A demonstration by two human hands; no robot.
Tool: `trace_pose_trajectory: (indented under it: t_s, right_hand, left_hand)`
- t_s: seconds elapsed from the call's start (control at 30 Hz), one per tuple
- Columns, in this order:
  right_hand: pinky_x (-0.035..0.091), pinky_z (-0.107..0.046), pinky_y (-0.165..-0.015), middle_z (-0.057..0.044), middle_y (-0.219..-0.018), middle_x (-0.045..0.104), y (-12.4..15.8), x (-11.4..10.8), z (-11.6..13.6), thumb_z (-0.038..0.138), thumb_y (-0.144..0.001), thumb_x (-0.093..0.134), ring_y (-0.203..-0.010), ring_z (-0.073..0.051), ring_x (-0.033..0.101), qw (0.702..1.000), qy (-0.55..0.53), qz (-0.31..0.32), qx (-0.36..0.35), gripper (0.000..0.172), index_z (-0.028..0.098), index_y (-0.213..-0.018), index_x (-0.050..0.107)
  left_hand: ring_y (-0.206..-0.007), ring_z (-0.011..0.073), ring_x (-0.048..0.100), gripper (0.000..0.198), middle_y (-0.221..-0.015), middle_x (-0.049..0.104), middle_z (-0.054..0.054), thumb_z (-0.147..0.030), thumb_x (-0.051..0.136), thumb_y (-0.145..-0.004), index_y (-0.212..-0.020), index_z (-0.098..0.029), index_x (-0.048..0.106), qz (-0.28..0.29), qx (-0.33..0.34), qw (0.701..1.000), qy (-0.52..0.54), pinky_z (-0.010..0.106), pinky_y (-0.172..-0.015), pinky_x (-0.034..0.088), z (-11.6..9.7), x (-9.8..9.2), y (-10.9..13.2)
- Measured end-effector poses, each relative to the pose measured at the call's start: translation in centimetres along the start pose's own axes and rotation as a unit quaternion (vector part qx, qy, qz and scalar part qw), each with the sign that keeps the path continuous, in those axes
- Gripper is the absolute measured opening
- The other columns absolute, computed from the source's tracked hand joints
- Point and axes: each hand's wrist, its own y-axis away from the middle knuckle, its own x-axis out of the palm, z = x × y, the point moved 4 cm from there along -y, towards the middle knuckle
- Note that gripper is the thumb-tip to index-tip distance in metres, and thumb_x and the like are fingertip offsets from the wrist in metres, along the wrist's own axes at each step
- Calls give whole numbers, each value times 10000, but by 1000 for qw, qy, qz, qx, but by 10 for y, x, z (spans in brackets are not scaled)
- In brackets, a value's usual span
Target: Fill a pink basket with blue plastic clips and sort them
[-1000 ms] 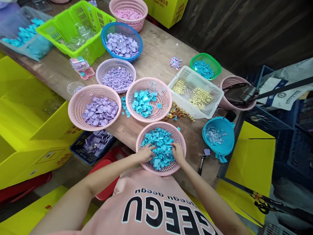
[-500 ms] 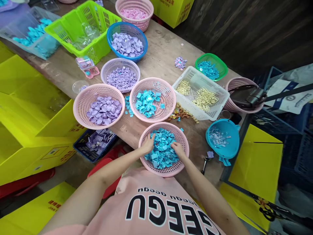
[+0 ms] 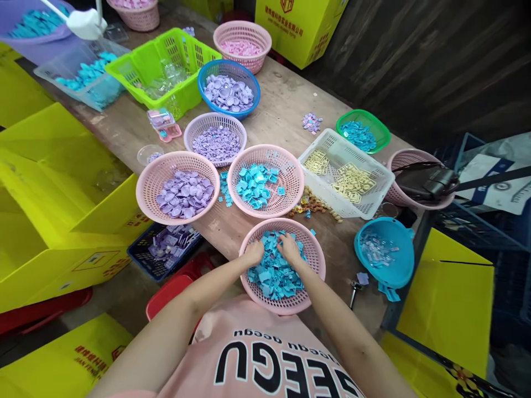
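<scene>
A pink round basket (image 3: 309,298) at the table's near edge holds a heap of small blue plastic pieces (image 3: 276,273). Both my hands are down in that heap. My left hand (image 3: 254,252) rests on the left side of the pile with its fingers curled into the pieces. My right hand (image 3: 289,247) lies beside it near the far middle, fingers bent over the pieces. The two hands nearly touch. What each one grips is hidden among the pieces.
Beyond stand a pink basket of blue pieces (image 3: 286,202), two pink baskets of purple pieces (image 3: 147,190) (image 3: 194,124), a blue basket (image 3: 207,99), a white tray of yellow parts (image 3: 373,202), a green crate (image 3: 141,66) and a blue bowl (image 3: 390,276). Yellow boxes (image 3: 50,210) stand left.
My hands have drawn together toward the far middle of the heap; a second ago they were apart at its left and right sides. The view has shifted a little.
</scene>
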Motion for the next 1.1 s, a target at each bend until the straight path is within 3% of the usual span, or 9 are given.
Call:
trace_pose_trajectory:
  t_s: [0.1, 0.17, 0.37, 0.5, 0.67, 0.77, 0.93, 1.0, 1.1]
  right_hand:
    - [441, -369, -849, -49, -877, 624, 8, -9, -23, 151, -689, 508, -854, -195, 568, 990, -138, 14, 33, 192, 188, -843, 615]
    - [461, -362, -824, -33, -898, 649, 17, -15, -37, 195, -646, 562, -854, -190, 582, 960, -271, 19, 69, 242, 195, -881, 621]
    - [496, -306, -708, 11, -788, 674, 40, -24, -47, 365, -575, 738, -711, -141, 592, 790, -589, 50, 162, 440, 230, -984, 650]
    - [515, -291, -665, 15, -848, 681, 47, -27, -43, 366, -562, 774, -731, -134, 606, 719, -661, 46, 208, 416, 248, -945, 660]
    - [508, -290, -672, 29, -724, 651, 51, -29, -43, 334, -513, 801, -690, -128, 595, 719, -659, 9, 221, 301, 214, -731, 634]
    - [492, -278, -688, 34, -775, 664, 53, -33, -44, 298, -502, 791, -699, -118, 585, 729, -654, -15, 199, 367, 228, -833, 650]
    - [479, -286, -684, 38, -750, 663, 57, -33, -42, 214, -480, 762, -701, -134, 585, 739, -645, 27, 193, 494, 236, -958, 637]
    - [476, -284, -659, 44, -722, 651, 58, -31, -38, 210, -478, 771, -680, -134, 579, 735, -646, 49, 200, 492, 242, -948, 628]
    - [490, -288, -670, 44, -720, 626, 60, -30, -29, 245, -479, 803, -677, -125, 571, 725, -654, 60, 208, 441, 236, -881, 622]
  left_hand:
    - [-1103, 306, 561, 353, -1254, 527, 205, -174, 313, -882, -1163, -136, 525, -7, 33, 999, -5, 445, -916, 444, -2, 1, 2]
    - [-1206, 302, 477, 323, -1326, 465, 168, -149, 355, -861, -1125, -166, 540, -11, 78, 997, -16, 454, -972, 410, -5, 1, 6]
    - [-1194, 295, 459, 383, -1222, 509, 196, -57, 384, -809, -1178, -121, 464, -7, 129, 990, -57, 455, -979, 391, -7, 4, 9]
    - [-1182, 338, 471, 398, -1195, 525, 261, -26, 397, -778, -1168, -56, 471, -12, 107, 991, -81, 478, -956, 399, -12, 6, -1]
    - [-1155, 394, 496, 322, -1074, 600, 273, -51, 484, -743, -1052, -40, 572, 0, 112, 991, -69, 521, -951, 390, -17, 4, -5]
    - [-1239, 390, 409, 288, -1123, 585, 249, -79, 526, -728, -1004, -62, 609, -3, 144, 989, -37, 526, -1014, 334, -15, -4, 0]
    - [-919, 230, 594, 318, -916, 624, 66, -277, 633, -727, -1017, -151, 595, 63, 174, 980, 70, 364, -829, 505, -9, -13, 4]
    - [-741, 152, 585, 340, -812, 584, 0, -303, 657, -714, -1014, -174, 564, 124, 152, 959, 206, 295, -695, 529, -7, -11, 6]
    - [-656, 86, 535, 346, -828, 532, -32, -223, 714, -634, -928, -180, 536, 193, 108, 881, 418, 238, -624, 508, -9, -7, 11]
